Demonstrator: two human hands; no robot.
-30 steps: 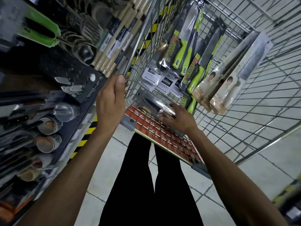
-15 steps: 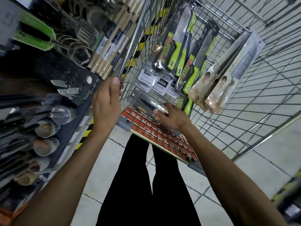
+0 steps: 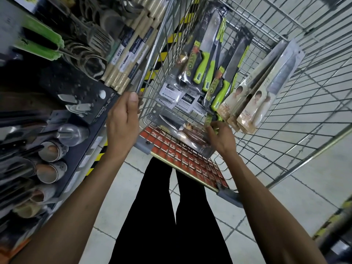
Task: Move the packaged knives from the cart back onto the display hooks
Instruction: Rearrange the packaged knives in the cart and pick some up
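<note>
The left hand (image 3: pixel 122 119) is gripping the top rail of the cart (image 3: pixel 304 121), with the fingers curling over the wire. The right hand (image 3: pixel 219 136) is reaching inside the cart and pinching the lower end of a green-handled packaged knife (image 3: pixel 209 120), which is sitting among the other packs.

Left hand (image 3: pixel 122 119) on cart (image 3: pixel 181 157), packaged knives (image 3: pixel 202 63)

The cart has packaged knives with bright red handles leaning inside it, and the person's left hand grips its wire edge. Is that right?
Not quite. The head view shows those handles are bright green, not red. The packaged knives do lean inside the cart, and the left hand grips its wire edge.
</note>
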